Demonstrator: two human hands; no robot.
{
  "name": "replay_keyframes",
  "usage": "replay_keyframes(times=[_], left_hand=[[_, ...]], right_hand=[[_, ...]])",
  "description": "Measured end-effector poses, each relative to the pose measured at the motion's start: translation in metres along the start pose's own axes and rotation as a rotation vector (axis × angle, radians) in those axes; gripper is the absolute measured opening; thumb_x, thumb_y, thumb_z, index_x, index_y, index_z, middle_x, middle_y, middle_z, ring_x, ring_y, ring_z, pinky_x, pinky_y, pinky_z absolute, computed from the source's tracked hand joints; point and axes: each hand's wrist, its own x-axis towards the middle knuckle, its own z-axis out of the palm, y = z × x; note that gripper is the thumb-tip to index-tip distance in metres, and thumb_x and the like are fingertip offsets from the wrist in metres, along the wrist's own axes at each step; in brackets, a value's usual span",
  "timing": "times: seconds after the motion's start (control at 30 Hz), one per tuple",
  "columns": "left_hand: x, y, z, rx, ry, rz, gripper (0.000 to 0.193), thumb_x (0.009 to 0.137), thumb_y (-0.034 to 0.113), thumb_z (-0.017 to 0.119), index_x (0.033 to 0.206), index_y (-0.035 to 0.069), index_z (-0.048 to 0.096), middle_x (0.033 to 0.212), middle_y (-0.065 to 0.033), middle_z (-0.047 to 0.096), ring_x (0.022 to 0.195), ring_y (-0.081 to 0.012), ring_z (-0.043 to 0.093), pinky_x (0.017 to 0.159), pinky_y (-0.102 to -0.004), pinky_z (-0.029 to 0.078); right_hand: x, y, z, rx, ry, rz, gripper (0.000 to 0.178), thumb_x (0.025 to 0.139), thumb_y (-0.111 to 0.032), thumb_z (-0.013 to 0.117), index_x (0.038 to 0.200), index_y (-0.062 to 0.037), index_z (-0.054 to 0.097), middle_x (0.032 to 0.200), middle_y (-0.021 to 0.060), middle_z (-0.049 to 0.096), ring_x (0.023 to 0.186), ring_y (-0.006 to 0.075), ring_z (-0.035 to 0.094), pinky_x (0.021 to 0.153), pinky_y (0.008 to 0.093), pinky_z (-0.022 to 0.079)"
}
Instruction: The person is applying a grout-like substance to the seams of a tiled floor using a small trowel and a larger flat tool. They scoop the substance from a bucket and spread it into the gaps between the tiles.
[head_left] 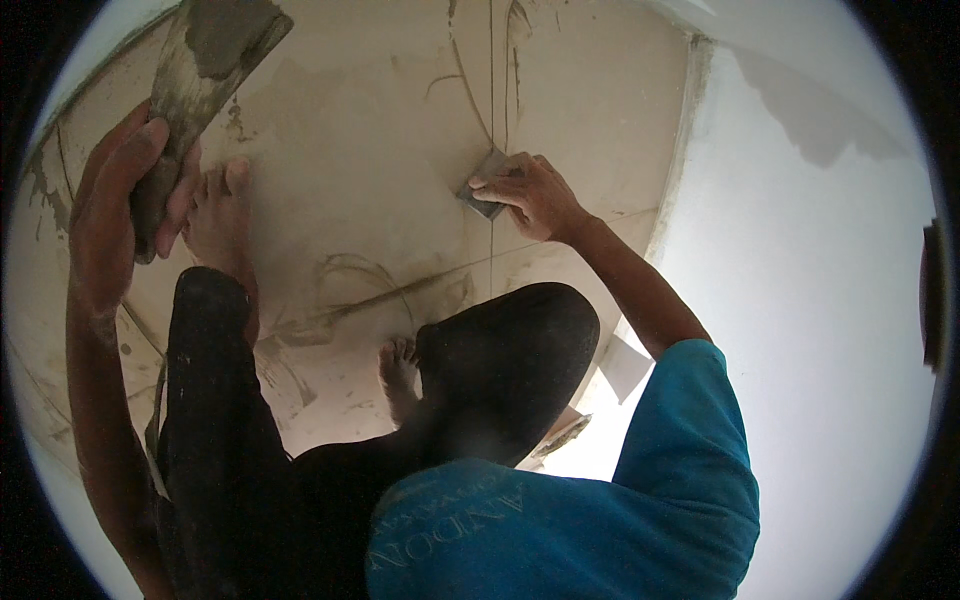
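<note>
The right grip (540, 200) is pinching a small square scraper (487, 163), the dark plate sticking out past the fingertips on their left side and lying across a long, straight joint line (491, 262) in the beige tile floor (340, 160). The left grip (100, 225) is closing around the handle of a broad putty knife (185, 105), whose blade is widening upward, away from the fingers, and carrying grey paste (228, 35) near its far end. The two tools are staying well apart, with the bare left foot (218, 215) resting just beside the left grip.

The top edge of the view is cutting off the end of the blade, and the left fingers are hiding much of its handle. The right fingers are covering part of the scraper, so its underside and its contact with the floor are remaining hard to make out. The black trousers (500, 370) are blocking the floor below
</note>
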Motion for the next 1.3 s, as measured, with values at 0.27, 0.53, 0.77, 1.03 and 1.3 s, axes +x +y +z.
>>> replay_keyframes(times=[0.27, 0.53, 0.77, 1.03, 1.3], left_hand=[[-0.021, 0.008, 0.001, -0.025, -0.014, 0.129, 0.036, 0.095, 0.038, 0.040, 0.092, 0.004, 0.052, 0.051, 0.0010, 0.041, 0.036, -0.0065, 0.035, 0.036, -0.0192, 0.030], [0.012, -0.085, 0.076, 0.830, 0.078, 0.316, 0.031, 0.092, 0.031, 0.045, 0.112, 0.008, 0.050, 0.093, -0.0068, 0.047, 0.076, -0.0184, 0.047, 0.064, -0.0288, 0.039], [0.044, -0.191, 0.090, 1.533, 0.451, 0.269, 0.047, 0.086, 0.020, 0.054, 0.132, 0.014, 0.046, 0.139, -0.0119, 0.044, 0.123, -0.0321, 0.047, 0.099, -0.0440, 0.042], [0.062, -0.230, 0.072, 0.399, 0.855, 0.153, 0.063, 0.096, 0.051, 0.036, 0.145, 0.013, 0.027, 0.149, -0.0142, 0.026, 0.140, -0.0294, 0.020, 0.114, -0.0437, 0.014], [-0.067, -0.304, 0.037, 0.312, 1.079, 0.075, 0.063, 0.096, 0.051, 0.037, 0.142, 0.009, 0.032, 0.146, -0.0174, 0.031, 0.137, -0.0314, 0.024, 0.112, -0.0422, 0.018]], right_hand=[[0.108, 0.096, -0.093, -0.195, 0.618, 0.228, 0.028, 0.089, -0.017, 0.058, 0.115, -0.0062, 0.061, 0.111, 0.0156, 0.063, 0.094, 0.0314, 0.061, 0.085, 0.0400, 0.048], [0.140, 0.102, -0.115, -0.010, 0.506, 0.132, 0.036, 0.090, -0.017, 0.053, 0.121, -0.0004, 0.057, 0.123, 0.0192, 0.057, 0.113, 0.0327, 0.054, 0.097, 0.0429, 0.042], [0.027, 0.063, 0.011, -0.213, 0.550, 0.093, 0.037, 0.078, -0.019, 0.062, 0.115, -0.0150, 0.061, 0.097, 0.0111, 0.064, 0.094, 0.0303, 0.059, 0.079, 0.0450, 0.049], [-0.039, -0.063, 0.088, -0.046, 0.484, 0.208, 0.029, 0.082, -0.014, 0.060, 0.110, -0.0104, 0.062, 0.093, 0.0104, 0.064, 0.088, 0.0260, 0.060, 0.074, 0.0374, 0.050], [-0.017, 0.011, 0.005, 1.191, 0.664, 0.315, 0.030, 0.083, -0.016, 0.062, 0.109, -0.0024, 0.061, 0.100, 0.0078, 0.063, 0.093, 0.0176, 0.059, 0.081, 0.0337, 0.048]])
